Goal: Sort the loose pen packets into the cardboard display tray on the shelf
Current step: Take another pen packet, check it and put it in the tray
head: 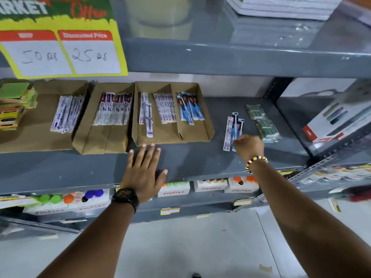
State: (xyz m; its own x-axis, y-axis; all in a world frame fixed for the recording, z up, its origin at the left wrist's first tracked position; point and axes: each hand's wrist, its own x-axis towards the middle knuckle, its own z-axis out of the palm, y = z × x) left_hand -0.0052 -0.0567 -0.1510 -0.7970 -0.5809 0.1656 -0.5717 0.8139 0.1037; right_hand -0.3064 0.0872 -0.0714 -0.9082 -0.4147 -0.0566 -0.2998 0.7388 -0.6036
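Note:
A cardboard display tray [198, 135] with three compartments sits on the grey shelf [200, 161]. Its left slot holds white-purple pen packets [146, 113], the middle one more of these [166, 108], the right one blue packets [190, 108]. Right of the tray lie a few loose pen packets [230, 129], blue and white-purple. My right hand [249, 146] is at their near ends, fingers curled onto a blue packet. My left hand [143, 171] lies flat and spread on the shelf just in front of the tray.
Two more cardboard trays [96, 141] [30, 137] with pen packets stand to the left, beside a stack of green pads [16, 101]. Green packs [263, 123] lie right of the loose packets. A price sign [60, 37] hangs above. Bottles fill the lower shelf.

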